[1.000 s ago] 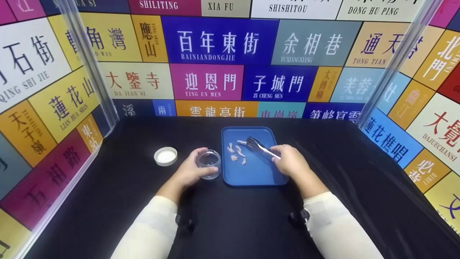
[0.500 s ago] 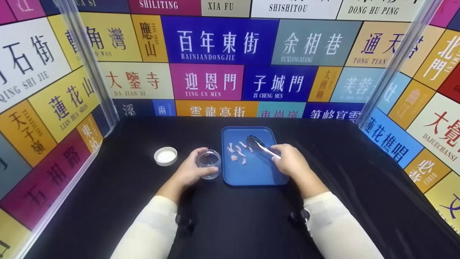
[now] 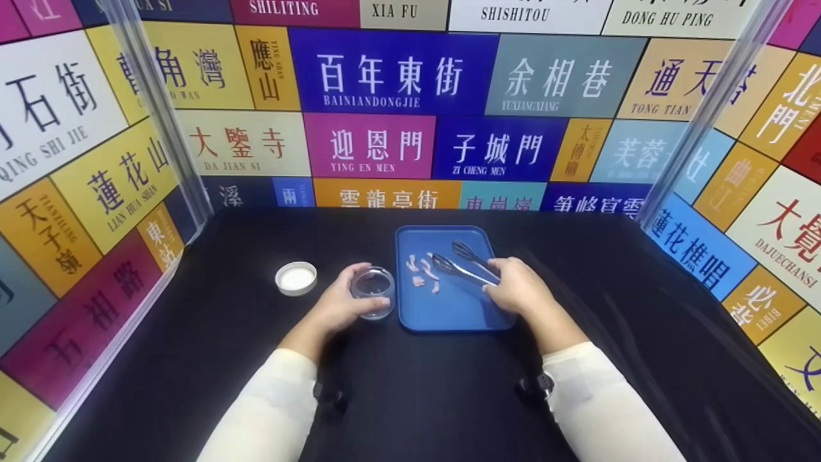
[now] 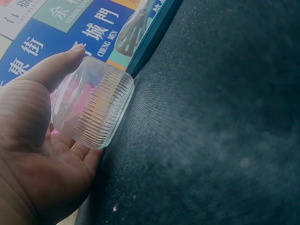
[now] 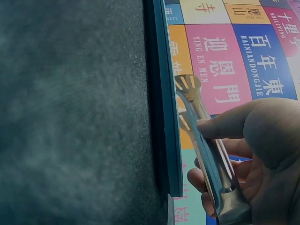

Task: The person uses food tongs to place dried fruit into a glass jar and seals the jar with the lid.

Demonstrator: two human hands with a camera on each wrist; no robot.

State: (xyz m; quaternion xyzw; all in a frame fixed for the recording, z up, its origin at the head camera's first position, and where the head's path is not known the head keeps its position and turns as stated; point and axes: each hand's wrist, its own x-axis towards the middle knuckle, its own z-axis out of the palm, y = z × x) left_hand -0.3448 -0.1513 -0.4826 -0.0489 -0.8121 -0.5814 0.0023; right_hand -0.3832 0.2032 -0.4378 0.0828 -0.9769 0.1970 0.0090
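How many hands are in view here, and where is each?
2. The left hand grips the clear ribbed jar, just left of the blue tray; the right hand, at the tray's right edge, holds metal tongs over it.

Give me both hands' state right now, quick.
Left hand: closed around the clear jar.
Right hand: holding the metal tongs, whose tips are spread apart.

Lid (image 3: pixel 296 279): on counter (image 3: pixel 423 398), left of jar (image 3: pixel 373 287)
Jar: between lid and tray (image 3: pixel 452 313)
Pieces (image 3: pixel 419 281): on tray's left half
Tongs (image 3: pixel 458 271): over tray, mostly right of pieces
Wall (image 3: pixel 394 74): behind counter
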